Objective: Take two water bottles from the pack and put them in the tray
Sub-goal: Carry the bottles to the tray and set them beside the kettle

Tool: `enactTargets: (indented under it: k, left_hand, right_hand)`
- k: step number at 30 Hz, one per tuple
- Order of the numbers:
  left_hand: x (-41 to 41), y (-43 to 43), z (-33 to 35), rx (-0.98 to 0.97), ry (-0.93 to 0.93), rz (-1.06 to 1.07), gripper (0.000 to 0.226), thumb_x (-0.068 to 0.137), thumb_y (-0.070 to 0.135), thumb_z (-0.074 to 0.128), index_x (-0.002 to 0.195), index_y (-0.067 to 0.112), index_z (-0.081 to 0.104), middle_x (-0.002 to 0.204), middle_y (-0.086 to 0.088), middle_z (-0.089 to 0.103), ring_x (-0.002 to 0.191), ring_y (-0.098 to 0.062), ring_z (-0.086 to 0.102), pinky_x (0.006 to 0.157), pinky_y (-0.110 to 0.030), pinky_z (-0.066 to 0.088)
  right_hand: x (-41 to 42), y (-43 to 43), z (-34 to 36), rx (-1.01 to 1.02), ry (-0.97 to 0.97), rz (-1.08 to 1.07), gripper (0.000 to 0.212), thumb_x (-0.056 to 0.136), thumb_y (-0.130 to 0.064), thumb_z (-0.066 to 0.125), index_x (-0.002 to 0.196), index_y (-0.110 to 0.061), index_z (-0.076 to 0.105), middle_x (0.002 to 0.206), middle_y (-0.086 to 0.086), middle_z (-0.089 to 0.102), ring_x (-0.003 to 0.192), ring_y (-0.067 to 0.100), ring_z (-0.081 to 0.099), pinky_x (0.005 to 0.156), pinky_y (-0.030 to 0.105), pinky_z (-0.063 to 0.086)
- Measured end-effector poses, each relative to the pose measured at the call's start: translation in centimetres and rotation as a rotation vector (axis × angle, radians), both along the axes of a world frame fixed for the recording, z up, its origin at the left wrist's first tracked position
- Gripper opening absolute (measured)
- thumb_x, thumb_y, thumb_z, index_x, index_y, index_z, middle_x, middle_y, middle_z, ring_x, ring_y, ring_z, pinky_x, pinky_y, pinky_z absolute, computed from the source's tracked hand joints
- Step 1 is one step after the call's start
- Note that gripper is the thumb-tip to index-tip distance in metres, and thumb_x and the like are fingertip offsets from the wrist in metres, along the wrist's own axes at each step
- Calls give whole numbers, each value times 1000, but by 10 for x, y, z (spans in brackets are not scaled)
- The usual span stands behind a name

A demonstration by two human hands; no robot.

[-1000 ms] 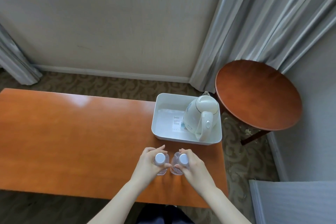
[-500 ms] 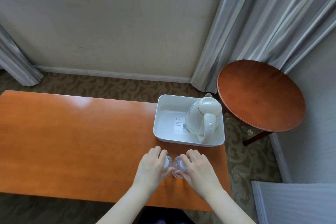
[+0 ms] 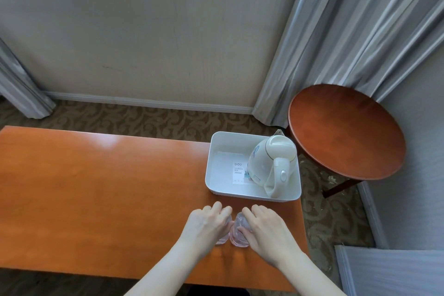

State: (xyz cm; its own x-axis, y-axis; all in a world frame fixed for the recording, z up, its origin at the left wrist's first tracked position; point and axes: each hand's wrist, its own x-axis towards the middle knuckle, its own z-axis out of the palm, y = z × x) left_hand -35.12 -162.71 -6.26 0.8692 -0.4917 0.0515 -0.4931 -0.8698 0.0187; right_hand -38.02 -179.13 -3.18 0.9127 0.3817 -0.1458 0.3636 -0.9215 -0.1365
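Label (image 3: 239,172) in white tray (image 3: 217,149) reads "bdo STORAGE BOX".

Two bare forearms, no sleeves, left hand (image 3: 207,224), right hand (image 3: 269,228)

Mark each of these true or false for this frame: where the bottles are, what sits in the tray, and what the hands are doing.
1. Both water bottles stand on the orange table, outside the tray. True.
2. The white tray is empty. False: a white kettle stands in its right part.
3. The left hand and the right hand each cover one bottle. True.
4. The kettle lies on its side. False: it stands upright.
5. The round side table holds a bottle. False: nothing shows on it.
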Motion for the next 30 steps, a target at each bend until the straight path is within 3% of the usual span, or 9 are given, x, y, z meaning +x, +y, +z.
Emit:
enactTargets:
  k: [3, 6, 11, 14, 18, 30]
  left_hand:
    - [16, 5, 7, -22, -40, -63, 33, 53, 43, 82, 53, 22, 56, 46, 2, 48, 30, -12, 46, 29, -16, 28]
    - [40, 2, 33, -58, -153, -85, 34, 55, 40, 83, 52, 20, 56, 44, 0, 47, 29, -14, 46, 29, -16, 25]
    - [86, 5, 70, -105, -195, -62, 31, 60, 38, 84, 58, 17, 61, 47, -1, 53, 31, -19, 53, 30, -16, 33]
    - [119, 4, 80, -100, -154, -91, 28, 73, 37, 77, 76, 11, 66, 60, -5, 60, 43, -25, 60, 35, -21, 37]
    - [167, -3, 67, -90, -128, -53, 34, 94, 46, 46, 103, 15, 55, 87, -5, 57, 72, -29, 64, 50, -30, 32]
    - [246, -25, 6, -109, 26, 21, 35, 94, 42, 49, 110, 10, 53, 95, -8, 59, 79, -31, 63, 57, -32, 34]
  right_hand:
    - [17, -5, 11, 152, -39, -20, 21, 84, -34, 58, 88, -13, 55, 78, 6, 60, 72, 25, 57, 62, 35, 48]
    - [43, -7, 33, 179, -4, -22, 23, 89, -36, 49, 89, -13, 48, 84, 8, 58, 81, 28, 54, 68, 35, 43]
    - [96, -11, 66, 189, -51, -29, 25, 88, -34, 54, 89, -10, 48, 87, 11, 60, 83, 31, 56, 67, 37, 40]
    - [131, -12, 74, 173, -102, -28, 25, 88, -35, 55, 92, -11, 49, 86, 9, 60, 81, 27, 56, 66, 33, 38]
    - [175, -12, 67, 144, -132, -58, 29, 88, -37, 55, 96, -9, 49, 89, 9, 60, 83, 27, 57, 70, 37, 46]
    - [254, -16, -4, 43, -46, -160, 31, 87, -35, 58, 98, -7, 49, 97, 13, 63, 90, 34, 60, 69, 43, 48]
